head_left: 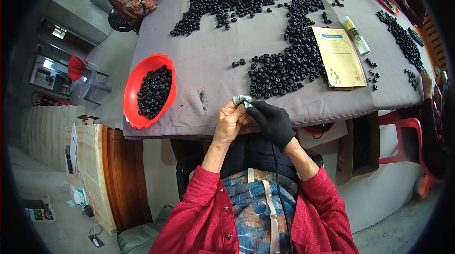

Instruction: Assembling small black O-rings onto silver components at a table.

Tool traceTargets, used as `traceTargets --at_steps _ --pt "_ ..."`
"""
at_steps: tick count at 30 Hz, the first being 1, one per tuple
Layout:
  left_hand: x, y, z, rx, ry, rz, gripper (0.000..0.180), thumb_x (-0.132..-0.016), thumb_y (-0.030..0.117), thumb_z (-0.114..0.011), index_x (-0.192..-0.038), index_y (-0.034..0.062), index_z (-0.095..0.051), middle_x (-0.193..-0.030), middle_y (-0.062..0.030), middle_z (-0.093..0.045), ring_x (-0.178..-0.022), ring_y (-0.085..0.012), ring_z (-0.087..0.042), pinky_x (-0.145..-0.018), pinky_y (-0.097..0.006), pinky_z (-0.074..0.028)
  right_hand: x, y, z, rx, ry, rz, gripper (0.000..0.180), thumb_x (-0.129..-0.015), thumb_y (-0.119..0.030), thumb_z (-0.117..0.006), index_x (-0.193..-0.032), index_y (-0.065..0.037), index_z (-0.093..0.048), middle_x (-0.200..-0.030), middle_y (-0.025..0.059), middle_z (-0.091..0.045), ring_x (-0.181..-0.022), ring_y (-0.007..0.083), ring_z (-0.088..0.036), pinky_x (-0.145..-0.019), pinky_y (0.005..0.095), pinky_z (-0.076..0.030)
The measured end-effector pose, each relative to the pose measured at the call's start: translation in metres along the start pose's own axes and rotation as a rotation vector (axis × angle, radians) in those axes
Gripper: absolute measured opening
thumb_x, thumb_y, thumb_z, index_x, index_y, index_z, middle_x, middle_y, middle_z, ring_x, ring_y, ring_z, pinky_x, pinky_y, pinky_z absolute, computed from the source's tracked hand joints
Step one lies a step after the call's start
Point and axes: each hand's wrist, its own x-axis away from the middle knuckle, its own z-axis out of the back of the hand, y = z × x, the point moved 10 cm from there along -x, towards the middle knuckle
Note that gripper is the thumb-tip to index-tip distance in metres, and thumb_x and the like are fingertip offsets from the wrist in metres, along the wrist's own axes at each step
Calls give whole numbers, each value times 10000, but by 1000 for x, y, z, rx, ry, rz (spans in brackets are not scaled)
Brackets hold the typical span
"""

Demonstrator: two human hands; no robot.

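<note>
Your hands meet over the near edge of the tabletop (pixel 215 59), about midway along it. The bare left hand (pixel 230 122) comes in from the left, its fingers curled in close with the thumb against them; a pale wrap (pixel 241 99) covers one fingertip. That wrap lies crosswise, roughly along the near edge, with its end pointing at your gloved right hand (pixel 274 121).

At that end, a small pale sliver (pixel 248 105) sits between the two hands, just left of your gloved fingertips and touching them. Those fingers are drawn nearly together at it. You can't tell from here whether the sliver is a loose piece or part of the wrap, nor whether a bead is hidden in either grip.

Past your fingertips, toward the far edge and to the right, lies the closer pile of black beads (pixel 279 76); your right hand is the nearer one to it. The red bowl (pixel 131 95), partly filled with beads, stands by the near left corner, its long axis running near to far, on your left hand's side.
</note>
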Motion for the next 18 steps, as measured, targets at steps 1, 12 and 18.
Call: traceTargets --at_steps 1,12,18 --pt "0 1 0 0 2 -1 145 -892 97 -554 -1002 17 -603 -708 4 -569 -544 -55 -435 -517 -198 -379 1 2 -1 0 -2 1 284 -862 -322 -564 -1037 -113 -641 -864 124 -655 -790 280 -644 -668 328 -496" --pt "-2 0 0 51 -18 9 127 -890 98 -557 -989 38 -609 -698 14 -554 -536 -50 -407 -513 -206 -368 -2 1 -4 -54 -66 -30 231 -884 -171 -565 -1045 -13 -613 -857 116 -665 -790 133 -630 -710 261 -480" --pt "1 0 3 19 -13 3 142 -891 105 -556 -1005 38 -610 -676 21 -532 -537 -54 -406 -522 -208 -372 -1 -4 -1 -51 -19 -12 262 -871 -286 -561 -1026 -87 -635 -880 131 -653 -821 263 -650 -696 318 -492"
